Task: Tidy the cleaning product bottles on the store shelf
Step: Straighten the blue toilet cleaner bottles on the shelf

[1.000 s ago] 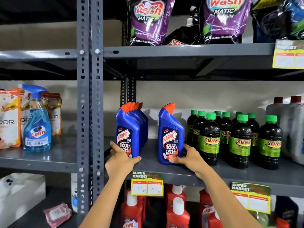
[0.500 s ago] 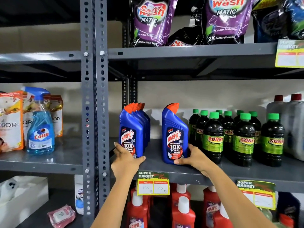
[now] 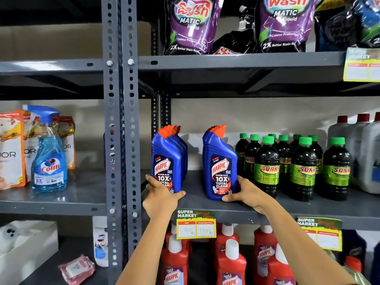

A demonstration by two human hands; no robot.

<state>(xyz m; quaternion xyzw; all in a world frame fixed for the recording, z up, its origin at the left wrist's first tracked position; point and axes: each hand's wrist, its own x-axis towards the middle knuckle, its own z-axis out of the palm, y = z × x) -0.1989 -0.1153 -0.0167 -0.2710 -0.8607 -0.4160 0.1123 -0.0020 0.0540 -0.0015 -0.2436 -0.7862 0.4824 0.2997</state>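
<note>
Your left hand (image 3: pixel 159 195) cups the base of the front blue bottle (image 3: pixel 166 161) in its row, your right hand (image 3: pixel 245 192) likewise the lone blue bottle (image 3: pixel 220 163), probably to square both on the shelf (image 3: pixel 257 214) edge.

Rear Harpic bottles (image 3: pixel 181 147) hidden behind front one; count unclear.
</note>
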